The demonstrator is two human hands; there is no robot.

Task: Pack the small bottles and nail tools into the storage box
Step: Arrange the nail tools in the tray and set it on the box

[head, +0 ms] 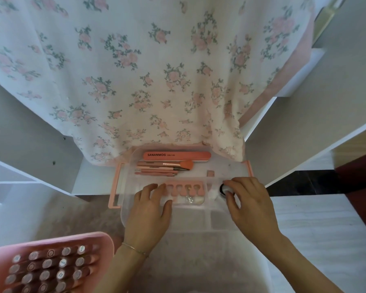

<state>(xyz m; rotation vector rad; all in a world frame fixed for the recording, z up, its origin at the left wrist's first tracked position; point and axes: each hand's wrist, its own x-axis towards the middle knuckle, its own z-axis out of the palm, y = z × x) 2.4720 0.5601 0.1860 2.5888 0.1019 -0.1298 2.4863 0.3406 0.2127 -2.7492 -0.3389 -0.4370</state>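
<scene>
Under the right grip sits a small bottle, fingertips touching.

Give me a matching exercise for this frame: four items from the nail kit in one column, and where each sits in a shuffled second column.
Items:
1. nail file
2. dust brush
3. toe separator
4. polish bottles

Places:
A. in the pink case at the lower left, caps up
B. at the near side of the clear tray, under the left hand's fingertips
C. at the far edge of the tray, by the floral cloth
D. just nearer than the file, bristles pointing right

Pairs: 1-C, 2-D, 3-B, 4-A
</scene>
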